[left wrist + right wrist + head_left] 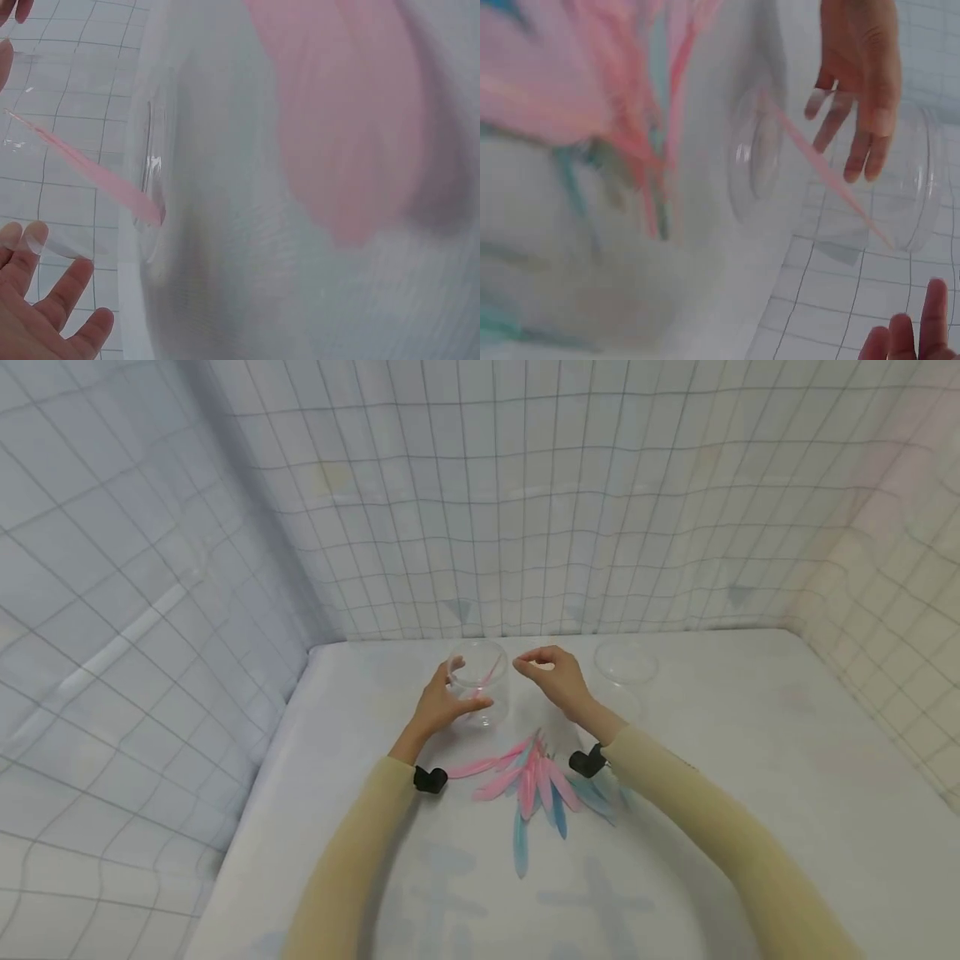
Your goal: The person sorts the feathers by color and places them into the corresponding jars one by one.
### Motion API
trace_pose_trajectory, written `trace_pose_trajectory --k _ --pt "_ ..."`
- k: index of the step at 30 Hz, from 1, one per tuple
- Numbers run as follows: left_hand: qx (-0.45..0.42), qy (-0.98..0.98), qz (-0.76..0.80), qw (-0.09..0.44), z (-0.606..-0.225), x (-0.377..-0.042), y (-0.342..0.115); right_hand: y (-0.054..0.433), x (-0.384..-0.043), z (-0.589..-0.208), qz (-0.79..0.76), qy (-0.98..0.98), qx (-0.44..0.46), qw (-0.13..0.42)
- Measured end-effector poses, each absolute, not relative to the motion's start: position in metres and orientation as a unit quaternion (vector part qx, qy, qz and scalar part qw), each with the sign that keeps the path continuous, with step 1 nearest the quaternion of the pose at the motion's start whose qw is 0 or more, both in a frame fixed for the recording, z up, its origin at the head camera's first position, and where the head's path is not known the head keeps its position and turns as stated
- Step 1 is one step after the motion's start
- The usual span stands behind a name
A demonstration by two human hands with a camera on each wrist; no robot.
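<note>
Left grip (pixel 444 700) round jar (pixel 487 685) | right grip (pixel 558 679) parted, empty | feathers (pixel 528 787), second jar (pixel 626 682) nearby

Pale yellow on both sleeves (pixel 348 852), lower left and lower right of the head view; black on the wrist mounts (pixel 431 780). Pink and light blue among the feathers (pixel 528 789) below centre, pink on the lone feather (pixel 97 172) in the colourless jar (pixel 497 702). White across the tabletop (pixel 757 735); grey grid over white fabric (pixel 487 510) at top.
</note>
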State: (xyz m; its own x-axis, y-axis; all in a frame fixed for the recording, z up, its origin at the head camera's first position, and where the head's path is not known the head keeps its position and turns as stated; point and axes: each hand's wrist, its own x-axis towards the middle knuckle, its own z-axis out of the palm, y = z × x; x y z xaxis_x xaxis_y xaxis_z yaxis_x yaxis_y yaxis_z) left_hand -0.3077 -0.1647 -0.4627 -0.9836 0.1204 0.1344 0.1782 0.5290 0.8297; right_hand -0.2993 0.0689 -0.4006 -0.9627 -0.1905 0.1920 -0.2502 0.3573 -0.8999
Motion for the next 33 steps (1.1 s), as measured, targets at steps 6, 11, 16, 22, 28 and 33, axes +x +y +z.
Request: trace_pose_trajectory --k 6,11,16,22,28,33 --pt "-0.085 -0.875 -0.475 0.033 -0.461 -0.308 -0.165 0.091 -0.287 -0.421 0.325 -0.876 0.356 0.017" --pt "-0.084 -0.877 -0.472 0.034 -0.461 -0.309 -0.165 0.102 -0.275 -0.431 0.188 -0.903 0.386 0.025" --pt "-0.083 -0.878 -0.471 0.032 -0.461 -0.308 -0.165 0.103 -0.270 -0.437 0.138 -0.938 0.317 0.010" --pt "-0.084 -0.876 -0.474 0.030 -0.461 -0.307 -0.165 0.098 -0.270 -0.449 0.114 -0.954 0.277 -0.027" --pt "-0.082 -0.875 -0.476 0.030 -0.461 -0.306 -0.164 0.094 -0.269 -0.451 0.144 -0.959 0.236 -0.059" --pt "-0.075 -0.875 -0.477 0.031 -0.463 -0.304 -0.163 0.096 -0.273 -0.450 0.182 -0.955 0.224 -0.068"
